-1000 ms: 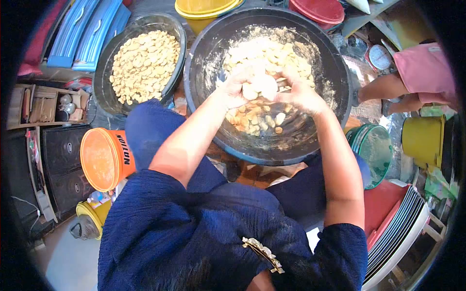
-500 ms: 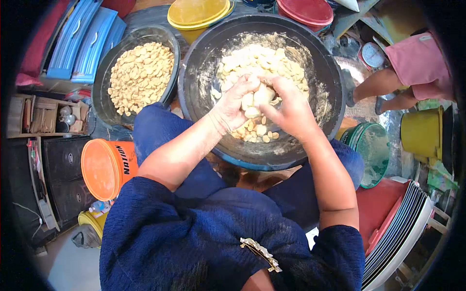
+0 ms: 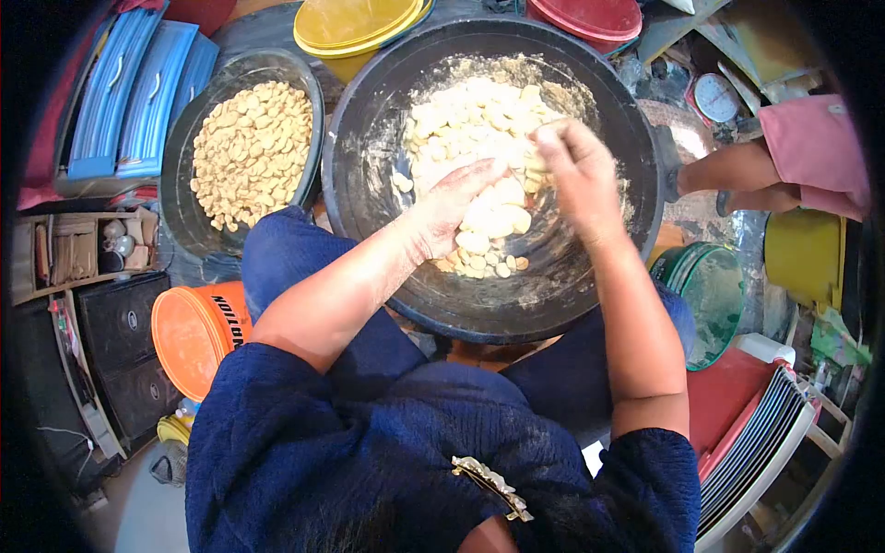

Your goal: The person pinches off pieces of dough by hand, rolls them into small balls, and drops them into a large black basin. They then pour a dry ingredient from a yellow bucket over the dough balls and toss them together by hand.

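In the head view, my left hand (image 3: 458, 205) is cupped around several pale, flattened, floury pieces like dough (image 3: 496, 217), over a wide black basin (image 3: 498, 318). My right hand (image 3: 583, 175) is raised just to the right of it, thumb and fingers pinched together and a little blurred. Whether anything is in that pinch is hidden. A heap of similar pale pieces (image 3: 475, 111) fills the far side of the basin, dusted with flour. Smaller tan pieces (image 3: 489, 265) lie below my left hand.
A smaller dark basin (image 3: 313, 166) full of tan pieces stands at left. Around me are an orange bucket (image 3: 189, 341), a green bucket (image 3: 714, 309), a yellow bucket (image 3: 355, 23) and a red tub (image 3: 590, 18). Another person's legs (image 3: 737, 170) show at right.
My hands were together around the pale pieces. My right hand has since moved away up and to the right, while my left keeps pieces in its palm. The view has shifted slightly.
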`<act>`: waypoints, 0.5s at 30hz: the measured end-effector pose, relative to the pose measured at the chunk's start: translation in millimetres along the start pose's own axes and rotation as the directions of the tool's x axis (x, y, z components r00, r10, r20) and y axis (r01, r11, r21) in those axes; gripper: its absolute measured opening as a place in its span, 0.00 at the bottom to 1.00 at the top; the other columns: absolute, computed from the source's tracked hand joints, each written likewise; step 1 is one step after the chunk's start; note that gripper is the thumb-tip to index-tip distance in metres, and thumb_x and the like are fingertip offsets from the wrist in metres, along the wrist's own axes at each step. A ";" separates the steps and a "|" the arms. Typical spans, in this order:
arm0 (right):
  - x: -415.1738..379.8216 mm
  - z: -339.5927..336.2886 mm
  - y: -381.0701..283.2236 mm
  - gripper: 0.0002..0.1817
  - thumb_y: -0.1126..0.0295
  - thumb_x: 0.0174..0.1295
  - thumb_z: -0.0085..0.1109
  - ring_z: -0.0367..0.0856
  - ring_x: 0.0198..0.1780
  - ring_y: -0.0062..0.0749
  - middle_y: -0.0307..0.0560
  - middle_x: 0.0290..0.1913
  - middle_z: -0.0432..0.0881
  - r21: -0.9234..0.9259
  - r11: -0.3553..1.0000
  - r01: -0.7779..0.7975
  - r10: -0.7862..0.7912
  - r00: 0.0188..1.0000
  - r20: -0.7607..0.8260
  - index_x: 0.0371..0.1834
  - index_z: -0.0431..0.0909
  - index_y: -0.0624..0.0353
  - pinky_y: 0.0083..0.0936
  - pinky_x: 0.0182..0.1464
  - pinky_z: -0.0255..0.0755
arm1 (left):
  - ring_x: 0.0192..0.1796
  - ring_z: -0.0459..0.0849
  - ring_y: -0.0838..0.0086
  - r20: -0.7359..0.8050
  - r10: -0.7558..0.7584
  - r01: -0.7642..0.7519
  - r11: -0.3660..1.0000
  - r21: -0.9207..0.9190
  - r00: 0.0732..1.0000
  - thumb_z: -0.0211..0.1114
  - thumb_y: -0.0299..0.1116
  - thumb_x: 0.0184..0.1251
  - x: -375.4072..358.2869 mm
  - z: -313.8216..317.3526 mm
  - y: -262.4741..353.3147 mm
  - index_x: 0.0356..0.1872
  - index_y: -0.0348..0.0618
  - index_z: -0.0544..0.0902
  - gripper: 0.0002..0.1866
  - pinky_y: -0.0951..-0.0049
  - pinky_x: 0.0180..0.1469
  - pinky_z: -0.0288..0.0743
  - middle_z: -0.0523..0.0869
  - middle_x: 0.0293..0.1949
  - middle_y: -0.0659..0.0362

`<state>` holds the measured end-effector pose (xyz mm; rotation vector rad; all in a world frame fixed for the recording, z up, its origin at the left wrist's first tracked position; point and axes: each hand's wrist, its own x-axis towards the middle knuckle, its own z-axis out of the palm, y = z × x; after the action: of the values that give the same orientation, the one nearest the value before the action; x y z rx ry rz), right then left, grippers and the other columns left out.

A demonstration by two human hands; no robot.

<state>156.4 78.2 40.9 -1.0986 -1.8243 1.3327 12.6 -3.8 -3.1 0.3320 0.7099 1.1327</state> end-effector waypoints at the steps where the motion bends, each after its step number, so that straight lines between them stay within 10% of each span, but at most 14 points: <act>1: 6.7 -10.5 4.1 0.08 0.68 0.60 0.54 0.71 0.36 0.18 0.34 0.32 0.76 -0.155 0.988 0.006 0.000 0.999 0.036 0.35 0.77 0.63 0.16 0.45 0.67 | 0.41 0.82 0.71 0.046 0.022 -0.023 0.999 0.022 0.999 0.54 0.44 0.65 1.0 -1.0 0.5 0.52 0.41 0.71 0.21 0.74 0.41 0.80 0.82 0.41 0.54; 4: 9.8 -15.2 4.6 0.08 0.70 0.59 0.55 0.71 0.41 0.19 0.38 0.37 0.77 -0.275 0.857 0.437 -0.391 0.897 0.207 0.37 0.77 0.63 0.19 0.47 0.66 | 0.47 0.79 0.69 0.108 0.026 -0.028 0.999 0.017 0.994 0.57 0.31 0.54 0.0 -7.2 9.9 0.59 0.42 0.63 0.28 0.72 0.45 0.78 0.75 0.51 0.50; 6: -4.1 -12.0 -4.6 0.09 0.73 0.55 0.58 0.74 0.42 0.23 0.45 0.42 0.78 0.123 0.976 -0.181 0.092 0.851 0.517 0.40 0.78 0.61 0.23 0.43 0.69 | 0.49 0.78 0.69 0.124 0.093 -0.092 0.996 -0.007 0.988 0.57 0.27 0.49 -1.7 -6.7 12.5 0.61 0.44 0.60 0.33 0.71 0.46 0.78 0.72 0.54 0.50; 9: -3.3 -10.9 0.8 0.12 0.74 0.55 0.57 0.75 0.42 0.24 0.44 0.40 0.78 0.066 0.997 0.031 -0.060 0.852 0.520 0.44 0.76 0.61 0.22 0.44 0.69 | 0.52 0.75 0.70 0.100 0.096 -0.105 0.991 0.085 0.990 0.53 0.24 0.42 -4.4 -3.3 15.0 0.64 0.47 0.55 0.39 0.72 0.46 0.77 0.66 0.58 0.50; 15: 1.1 -7.1 11.7 0.09 0.65 0.66 0.49 0.73 0.30 0.15 0.36 0.31 0.76 0.283 0.937 -0.206 0.160 0.971 0.178 0.37 0.74 0.59 0.15 0.36 0.68 | 0.42 0.81 0.70 0.031 -0.044 0.037 0.981 0.192 0.999 0.54 0.24 0.45 8.5 -20.1 11.8 0.57 0.41 0.65 0.31 0.74 0.44 0.76 0.79 0.42 0.53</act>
<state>165.0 84.0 31.8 -1.0447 -1.5818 1.7819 -7.1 6.6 -14.0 0.4967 0.7933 1.0202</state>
